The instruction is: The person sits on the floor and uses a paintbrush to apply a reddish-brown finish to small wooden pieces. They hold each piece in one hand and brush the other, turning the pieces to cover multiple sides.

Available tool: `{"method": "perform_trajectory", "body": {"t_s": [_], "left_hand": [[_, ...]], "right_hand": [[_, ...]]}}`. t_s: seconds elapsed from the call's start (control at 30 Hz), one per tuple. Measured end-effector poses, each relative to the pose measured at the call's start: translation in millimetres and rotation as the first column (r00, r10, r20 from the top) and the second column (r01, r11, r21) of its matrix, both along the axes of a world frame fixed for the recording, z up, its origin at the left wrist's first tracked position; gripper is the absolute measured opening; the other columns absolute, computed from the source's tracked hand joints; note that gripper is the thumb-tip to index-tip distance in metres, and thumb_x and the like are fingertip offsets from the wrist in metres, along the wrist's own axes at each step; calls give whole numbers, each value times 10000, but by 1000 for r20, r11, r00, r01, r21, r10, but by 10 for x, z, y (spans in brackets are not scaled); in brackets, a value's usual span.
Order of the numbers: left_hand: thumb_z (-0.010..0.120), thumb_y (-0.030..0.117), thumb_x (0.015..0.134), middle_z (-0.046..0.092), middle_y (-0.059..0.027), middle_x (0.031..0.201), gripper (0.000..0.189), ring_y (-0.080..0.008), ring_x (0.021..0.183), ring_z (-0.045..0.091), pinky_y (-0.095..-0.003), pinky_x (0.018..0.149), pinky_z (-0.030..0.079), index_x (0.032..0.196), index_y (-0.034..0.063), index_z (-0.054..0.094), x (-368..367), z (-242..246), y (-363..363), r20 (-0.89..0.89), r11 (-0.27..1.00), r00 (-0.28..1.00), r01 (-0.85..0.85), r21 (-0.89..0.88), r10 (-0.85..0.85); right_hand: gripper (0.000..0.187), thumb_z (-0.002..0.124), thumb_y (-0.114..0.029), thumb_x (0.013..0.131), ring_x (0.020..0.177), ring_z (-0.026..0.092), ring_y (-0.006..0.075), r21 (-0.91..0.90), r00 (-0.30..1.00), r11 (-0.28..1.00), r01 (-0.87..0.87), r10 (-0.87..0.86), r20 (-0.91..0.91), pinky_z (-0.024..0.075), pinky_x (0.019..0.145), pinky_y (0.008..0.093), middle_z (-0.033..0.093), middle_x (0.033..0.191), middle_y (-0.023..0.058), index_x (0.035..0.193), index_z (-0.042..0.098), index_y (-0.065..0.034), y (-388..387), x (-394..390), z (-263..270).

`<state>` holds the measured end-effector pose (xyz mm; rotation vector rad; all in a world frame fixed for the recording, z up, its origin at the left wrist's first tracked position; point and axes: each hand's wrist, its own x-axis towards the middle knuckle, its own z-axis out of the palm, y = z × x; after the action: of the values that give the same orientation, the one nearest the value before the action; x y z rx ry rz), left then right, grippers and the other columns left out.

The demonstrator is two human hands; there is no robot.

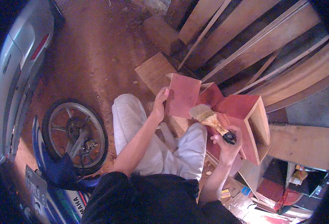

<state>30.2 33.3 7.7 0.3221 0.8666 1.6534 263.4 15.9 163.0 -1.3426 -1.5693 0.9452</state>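
My left hand [160,105] grips the left edge of a small wooden box [184,93], whose facing panel is stained reddish pink. In my right hand [227,144] is a wide flat paintbrush [213,121] with a pale, stained handle and a dark end. Its bristles point up and left, in front of the box's lower right corner; I cannot tell if they touch it. Beside the brush rests a larger red-stained wooden box [237,107], its bare pale open side facing right. Another red-stained wooden piece [212,95] sits between the two.
Long wooden boards [254,47] lean at the upper right. A loose plywood piece [154,70] lies on the dirt floor [97,56]. At left are a motorcycle wheel [75,137] and a silver car [16,61]. A blue-labelled container [246,191] stands at lower right.
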Motion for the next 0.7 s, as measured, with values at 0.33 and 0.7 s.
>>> {"method": "perform_trajectory", "body": {"t_s": [0.33, 0.7], "left_hand": [[262, 577, 956, 590, -72, 1045, 655, -185, 989, 533, -330, 908, 394, 1112, 18, 566, 55, 6, -23, -8, 999, 999, 37, -13, -37], [206, 598, 957, 595, -101, 1099, 734, -203, 1027, 534, -333, 947, 387, 1152, -17, 557, -6, 84, -50, -40, 999, 999, -21, -49, 19]], "right_hand": [[268, 837, -80, 641, 613, 575, 112, -28, 939, 955, -295, 295, 178, 464, 561, 246, 631, 746, 3, 834, 657, -32, 312, -273, 27], [217, 778, -64, 736, 557, 560, 54, -156, 973, 974, -163, 185, 138, 451, 473, 203, 661, 757, 18, 935, 703, -21, 616, -598, 280]]}}
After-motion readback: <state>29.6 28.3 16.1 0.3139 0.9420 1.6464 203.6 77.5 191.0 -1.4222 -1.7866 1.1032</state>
